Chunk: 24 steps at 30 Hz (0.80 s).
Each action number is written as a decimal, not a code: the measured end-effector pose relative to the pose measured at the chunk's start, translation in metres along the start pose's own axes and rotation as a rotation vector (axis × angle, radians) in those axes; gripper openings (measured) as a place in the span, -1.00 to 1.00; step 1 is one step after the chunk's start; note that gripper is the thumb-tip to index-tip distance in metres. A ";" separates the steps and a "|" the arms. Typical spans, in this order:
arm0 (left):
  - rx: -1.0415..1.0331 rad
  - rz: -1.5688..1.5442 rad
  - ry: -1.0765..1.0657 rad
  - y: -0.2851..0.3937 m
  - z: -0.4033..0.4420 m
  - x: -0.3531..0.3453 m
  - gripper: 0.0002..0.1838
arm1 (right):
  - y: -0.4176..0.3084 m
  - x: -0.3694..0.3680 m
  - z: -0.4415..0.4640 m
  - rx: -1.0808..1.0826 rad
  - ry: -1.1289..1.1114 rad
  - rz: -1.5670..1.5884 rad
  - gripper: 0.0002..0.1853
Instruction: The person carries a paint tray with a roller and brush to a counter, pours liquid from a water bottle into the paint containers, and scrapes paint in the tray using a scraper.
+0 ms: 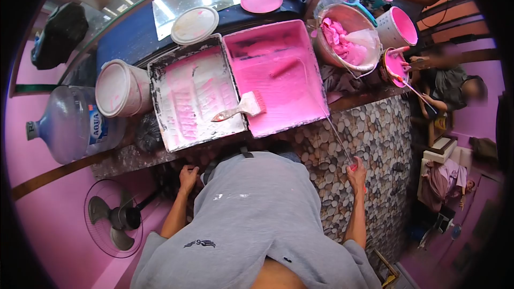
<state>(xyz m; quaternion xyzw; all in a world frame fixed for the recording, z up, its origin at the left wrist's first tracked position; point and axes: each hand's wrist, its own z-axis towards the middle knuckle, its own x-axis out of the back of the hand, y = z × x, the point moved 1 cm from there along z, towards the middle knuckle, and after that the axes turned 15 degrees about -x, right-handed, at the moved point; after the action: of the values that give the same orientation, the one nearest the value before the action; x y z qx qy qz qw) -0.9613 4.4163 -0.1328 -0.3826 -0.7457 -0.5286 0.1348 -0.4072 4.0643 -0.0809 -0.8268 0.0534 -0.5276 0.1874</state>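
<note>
My right hand point(357, 174) is closed round the red handle of a paint roller. The roller's long wire runs up to its pink roller head point(285, 68), which lies in the pink paint tray point(316, 88). My left hand point(189, 178) hangs beside the grey shirt, below the white-stained tray point(174, 142), with its fingers curled and nothing visible in them. A brush point(238, 108) with pink-stained bristles rests across the adjoining edges of the two trays.
Left stand a lidded tub point(120, 88), a large water bottle point(72, 123) and a fan point(119, 218). Right are a bucket point(348, 37) with pink cloth and smaller pink-paint containers point(401, 27). Other people work at the upper right; a person point(447, 177) is at the far right.
</note>
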 end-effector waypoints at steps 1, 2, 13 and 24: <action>0.006 -0.018 -0.027 -0.005 -0.001 -0.001 -0.66 | 0.006 0.000 0.005 0.019 0.002 0.000 -0.51; 0.001 -0.017 -0.032 -0.001 -0.003 0.000 -0.66 | 0.007 0.002 0.007 0.035 -0.019 -0.019 -0.54; -0.216 0.285 -0.092 0.019 -0.005 -0.003 -0.71 | 0.011 0.022 0.017 0.037 0.027 -0.058 -0.41; -0.221 0.275 -0.143 0.028 0.001 -0.015 -0.69 | 0.023 0.018 0.022 0.014 -0.060 -0.141 -0.42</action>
<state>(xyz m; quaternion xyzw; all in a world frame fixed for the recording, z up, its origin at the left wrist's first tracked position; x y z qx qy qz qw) -0.9312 4.4149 -0.1225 -0.5301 -0.6314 -0.5552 0.1095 -0.3777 4.0438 -0.0821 -0.8426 -0.0143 -0.5150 0.1569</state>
